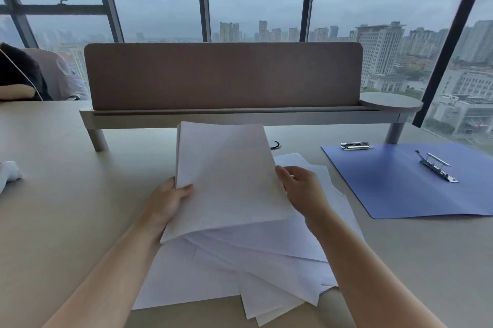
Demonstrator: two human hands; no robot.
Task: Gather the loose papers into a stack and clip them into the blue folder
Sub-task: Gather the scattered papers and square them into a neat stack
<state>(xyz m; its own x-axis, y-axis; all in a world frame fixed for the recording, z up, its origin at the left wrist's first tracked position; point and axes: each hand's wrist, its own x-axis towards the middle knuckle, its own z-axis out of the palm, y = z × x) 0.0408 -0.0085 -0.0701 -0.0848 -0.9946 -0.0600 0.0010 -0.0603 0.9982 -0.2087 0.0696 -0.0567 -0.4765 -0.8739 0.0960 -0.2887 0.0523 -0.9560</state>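
I see left hand (170, 198) and right hand (300, 190), fingers clamped on the paper stack's (226, 175) side edges left of the open blue folder (416, 189); fanned loose sheets (240, 269) beneath risk being left out.

Both bare forearms reach in from the bottom edge, the left from 7 o'clock, the right from 5 o'clock, converging toward the centre. The left hand (168, 201) sits at 9 o'clock of centre, palm turned inward, thumb lying across the front of what it grips and the other 4 fingers hidden behind. The right hand (302, 190) sits at 3 o'clock, wrist bent, fingers curled inward, pinching at its fingertips.
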